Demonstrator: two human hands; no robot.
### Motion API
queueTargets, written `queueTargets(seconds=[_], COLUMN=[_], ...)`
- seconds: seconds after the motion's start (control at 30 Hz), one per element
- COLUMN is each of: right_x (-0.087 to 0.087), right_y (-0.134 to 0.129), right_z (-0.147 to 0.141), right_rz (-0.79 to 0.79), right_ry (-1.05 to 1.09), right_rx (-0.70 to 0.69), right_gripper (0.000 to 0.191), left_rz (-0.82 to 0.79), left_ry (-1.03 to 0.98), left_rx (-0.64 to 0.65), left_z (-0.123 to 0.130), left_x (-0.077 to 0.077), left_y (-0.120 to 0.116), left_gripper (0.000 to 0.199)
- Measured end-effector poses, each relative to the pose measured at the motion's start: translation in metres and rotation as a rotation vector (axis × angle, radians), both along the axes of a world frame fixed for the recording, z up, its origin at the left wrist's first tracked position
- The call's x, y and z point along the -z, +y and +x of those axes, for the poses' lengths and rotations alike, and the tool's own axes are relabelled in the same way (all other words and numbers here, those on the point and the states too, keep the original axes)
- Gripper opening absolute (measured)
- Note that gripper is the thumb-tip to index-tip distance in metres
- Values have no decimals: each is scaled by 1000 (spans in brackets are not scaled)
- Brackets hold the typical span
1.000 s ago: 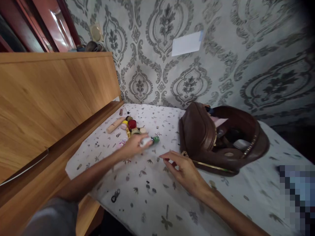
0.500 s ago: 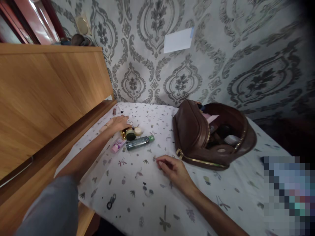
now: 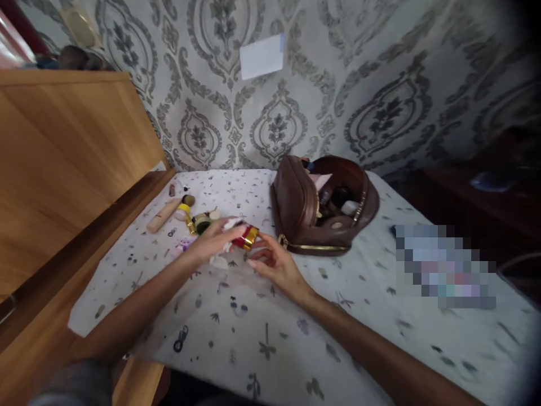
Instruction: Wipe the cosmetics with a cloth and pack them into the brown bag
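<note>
My left hand (image 3: 213,239) is closed around a small red container with a gold end (image 3: 251,237) and a crumpled white tissue (image 3: 228,228). My right hand (image 3: 274,260) is beside the gold end, fingers apart and curved; whether a fingertip touches it I cannot tell. Behind my left hand lie a small gold bottle (image 3: 191,226), a dark round jar (image 3: 203,226) and a pale round piece (image 3: 214,215). A pink and purple tube (image 3: 182,247) is partly covered by my left wrist.
An open brown handbag (image 3: 296,197) full of things stands to the right. Further left lie a beige tube (image 3: 163,215), a yellow-banded jar (image 3: 182,211) and a brush (image 3: 188,199). A pixelated object (image 3: 443,270) lies far right. A wooden panel (image 3: 76,169) borders the left side.
My left hand has moved right and nearer from among the cosmetics, bringing the red container and tissue towards my right hand. The view has shifted rightward.
</note>
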State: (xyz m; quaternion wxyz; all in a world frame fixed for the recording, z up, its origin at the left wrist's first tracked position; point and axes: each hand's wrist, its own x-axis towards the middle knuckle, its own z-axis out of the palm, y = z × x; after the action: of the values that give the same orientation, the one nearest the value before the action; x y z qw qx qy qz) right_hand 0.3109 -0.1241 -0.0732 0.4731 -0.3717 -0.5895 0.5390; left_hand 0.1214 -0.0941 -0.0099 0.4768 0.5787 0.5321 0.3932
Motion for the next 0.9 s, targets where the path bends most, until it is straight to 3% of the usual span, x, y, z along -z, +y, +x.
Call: queueTargets(seconds=[0.07, 0.17, 0.23, 0.33, 0.43, 0.53, 0.6, 0.7, 0.9], right_x=[-1, 0, 1, 1, 0, 2, 4, 5, 0], right_y=[-6, -16, -21, -24, -24, -23, -23, -25, -29], right_z=[2, 8, 11, 12, 12, 12, 13, 14, 15], right_rz=[34, 84, 96, 86, 72, 98, 117, 109, 3], right_ry=[-3, -63, -131, -231, -292, -273, -218, -115, 54], right_rx=[13, 4, 20, 61, 49, 24, 0, -32, -76], right_gripper=[72, 62, 57, 48, 43, 40, 39, 47, 61], left_rz=[-58, -54, 16, 161, 397, 614, 629, 470, -280], left_ry=[-16, 65, 179, 291, 382, 475, 458, 349, -181], left_rx=[135, 245, 217, 67, 14, 203, 291, 269, 42], left_z=[18, 23, 15, 6, 7, 16, 20, 21, 23], left_x=[10, 15, 14, 10, 9, 13, 15, 18, 32], left_y=[-21, -34, -35, -38, -47, -52, -49, -36, -27], left_gripper=[39, 35, 38, 38, 31, 26, 26, 31, 46])
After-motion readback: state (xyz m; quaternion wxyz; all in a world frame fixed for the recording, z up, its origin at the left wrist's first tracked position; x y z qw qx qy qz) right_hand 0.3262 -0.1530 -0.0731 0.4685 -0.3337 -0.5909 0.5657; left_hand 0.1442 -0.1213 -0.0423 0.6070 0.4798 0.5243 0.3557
